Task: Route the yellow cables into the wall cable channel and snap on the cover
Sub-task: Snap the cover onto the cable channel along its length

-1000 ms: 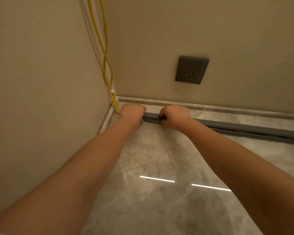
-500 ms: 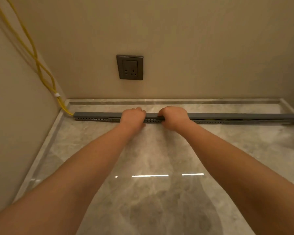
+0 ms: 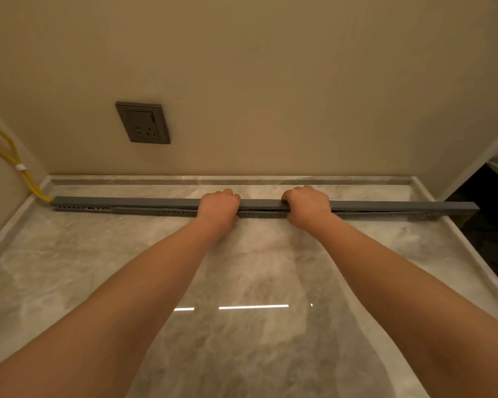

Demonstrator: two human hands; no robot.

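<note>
The long grey plastic cable channel (image 3: 127,207) lies flat on the glossy grey marble floor (image 3: 250,326), just in front of the beige wall (image 3: 270,81), and its long axis runs straight across the view from left to right, square to both forearms. On top of it sits the flat grey plastic cover strip (image 3: 259,204), running the same way. The left hand (image 3: 219,204) and the right hand (image 3: 306,203) both rest on that strip near its middle, set apart from each other with a bare stretch of cover between them, fingers curled over the far edge and palms bearing down; each is folded onto the cover, not spread. Neither hand is clearly nearer, as they sit level on the strip. The thin yellow cables (image 3: 10,162) drop down the left wall, bound by a small white tie, and enter the channel's left end, well apart from the left hand. To the right of the right hand a dark line shows under the cover, so that part probably is not seated, and pressing likely needs to travel rightward along the axis. A dark grey wall socket (image 3: 142,122) sits above, left of the hands.
</note>
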